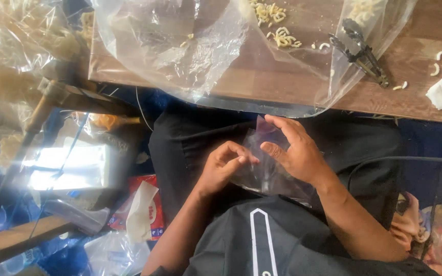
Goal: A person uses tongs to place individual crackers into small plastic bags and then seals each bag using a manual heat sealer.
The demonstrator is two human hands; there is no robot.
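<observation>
Small bag (pixel 267 168) is sitting over our lap, below the worktop (pixel 282 87); we're pinching its edge with the left hand (pixel 226 166), right hand (pixel 295 151) narrow on the film. Slippery plastic could slip or tear if we're tugging unevenly.

1 head view looks steeply down, close over the lap (pixel 282 148), with the bench (pixel 282 87) edge at 12 o'clock.
</observation>
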